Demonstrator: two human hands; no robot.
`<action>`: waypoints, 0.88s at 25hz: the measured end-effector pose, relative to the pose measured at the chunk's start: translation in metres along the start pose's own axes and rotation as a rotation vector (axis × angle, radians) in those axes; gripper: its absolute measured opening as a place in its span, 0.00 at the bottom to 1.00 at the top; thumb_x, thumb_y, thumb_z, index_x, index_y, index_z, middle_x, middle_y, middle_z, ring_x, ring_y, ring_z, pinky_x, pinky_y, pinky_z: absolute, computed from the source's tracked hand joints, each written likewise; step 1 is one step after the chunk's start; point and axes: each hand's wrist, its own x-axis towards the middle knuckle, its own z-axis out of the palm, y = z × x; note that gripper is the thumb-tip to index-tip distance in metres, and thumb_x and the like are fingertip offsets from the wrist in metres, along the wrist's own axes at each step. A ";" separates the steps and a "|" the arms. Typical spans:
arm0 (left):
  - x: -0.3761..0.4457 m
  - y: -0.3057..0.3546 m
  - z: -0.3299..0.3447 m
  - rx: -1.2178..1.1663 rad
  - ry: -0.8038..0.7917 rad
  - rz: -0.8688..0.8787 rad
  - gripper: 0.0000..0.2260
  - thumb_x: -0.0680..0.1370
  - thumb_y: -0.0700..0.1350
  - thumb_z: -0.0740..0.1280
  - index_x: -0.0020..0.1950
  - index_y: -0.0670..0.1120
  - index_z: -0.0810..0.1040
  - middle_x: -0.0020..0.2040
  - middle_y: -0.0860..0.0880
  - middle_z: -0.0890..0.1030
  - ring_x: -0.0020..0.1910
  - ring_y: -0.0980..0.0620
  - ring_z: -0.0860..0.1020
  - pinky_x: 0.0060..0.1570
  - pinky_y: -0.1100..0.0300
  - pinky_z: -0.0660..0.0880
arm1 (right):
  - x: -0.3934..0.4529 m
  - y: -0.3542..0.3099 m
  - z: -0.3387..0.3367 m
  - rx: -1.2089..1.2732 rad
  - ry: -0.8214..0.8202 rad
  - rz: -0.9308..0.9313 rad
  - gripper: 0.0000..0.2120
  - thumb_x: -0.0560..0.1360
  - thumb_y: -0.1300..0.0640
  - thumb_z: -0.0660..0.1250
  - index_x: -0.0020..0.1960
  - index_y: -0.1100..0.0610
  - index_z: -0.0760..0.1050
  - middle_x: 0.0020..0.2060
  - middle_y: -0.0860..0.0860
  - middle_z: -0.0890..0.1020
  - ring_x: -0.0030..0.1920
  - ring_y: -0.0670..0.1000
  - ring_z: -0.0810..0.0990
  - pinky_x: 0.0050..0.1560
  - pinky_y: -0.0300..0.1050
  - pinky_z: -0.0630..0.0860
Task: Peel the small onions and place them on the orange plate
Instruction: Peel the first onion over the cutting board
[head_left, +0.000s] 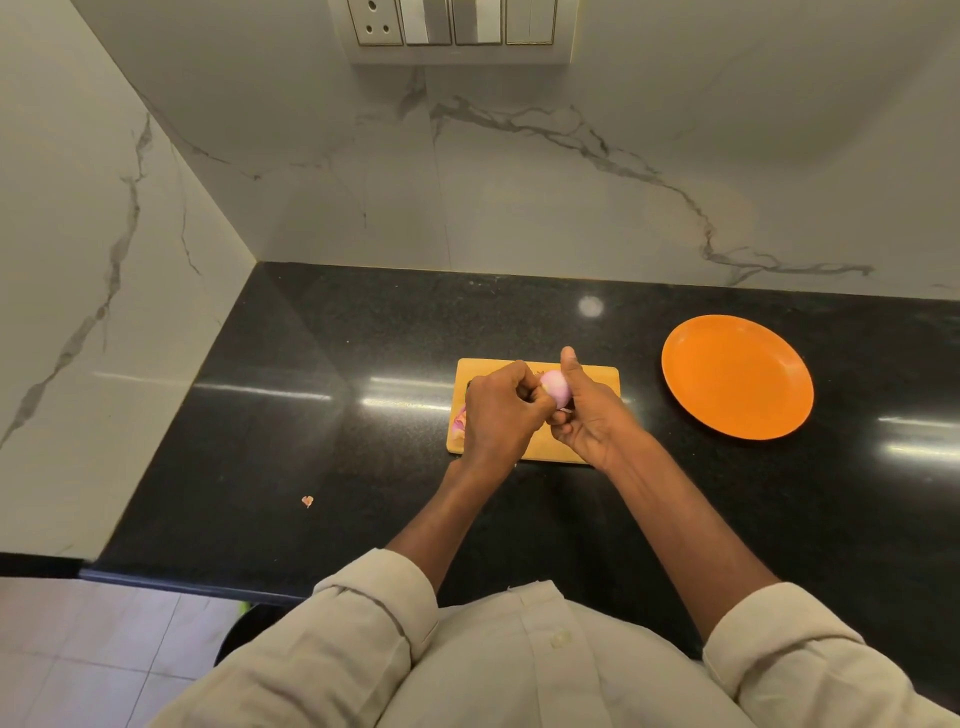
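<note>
the small onion (555, 387) is held in the air between both hands, just above the wooden cutting board (597, 376) that lies near the middle of the black counter (311, 415). the orange plate (737, 376) sits to the right of the board, apart from it and nearer the right end of the counter, so the coming placement runs rightward from the hands, and the right hand (589, 415) is the nearer one to it. the plate has nothing on it yet. the right hand cups the onion from the right, thumb raised straight along its far side and fingers curled beneath it. the left hand (498, 410) is curled in from the left, its fingertips pinching at the onion's near-left side, where i judge loose skin is being pulled; the skin itself is too small to make out. the onion shows pale pink and looks mostly bare, its long axis hard to tell. a few pinkish peel scraps (459, 420) lie at the board's left edge, partly behind the left hand, and one peel flake (307, 501) lies on the counter toward its front left.
</note>
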 end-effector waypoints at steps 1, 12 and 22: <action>0.001 0.000 0.000 -0.032 0.008 -0.014 0.10 0.75 0.40 0.76 0.39 0.49 0.79 0.33 0.54 0.83 0.32 0.53 0.83 0.35 0.47 0.84 | -0.001 -0.001 -0.001 0.024 -0.019 0.016 0.28 0.79 0.34 0.66 0.51 0.61 0.81 0.38 0.56 0.81 0.30 0.46 0.72 0.32 0.37 0.74; -0.001 -0.009 -0.012 -0.537 -0.068 -0.291 0.08 0.83 0.42 0.73 0.49 0.38 0.80 0.39 0.44 0.86 0.34 0.48 0.84 0.37 0.51 0.83 | -0.001 0.001 -0.021 0.249 -0.303 0.079 0.22 0.81 0.52 0.70 0.70 0.63 0.76 0.53 0.60 0.80 0.38 0.48 0.75 0.36 0.38 0.77; -0.004 -0.012 -0.025 -0.314 -0.146 -0.098 0.07 0.79 0.39 0.76 0.57 0.43 0.88 0.50 0.49 0.89 0.50 0.51 0.88 0.54 0.52 0.86 | -0.006 0.006 -0.019 0.124 -0.284 0.020 0.18 0.80 0.55 0.71 0.67 0.63 0.78 0.48 0.58 0.82 0.38 0.48 0.76 0.37 0.38 0.77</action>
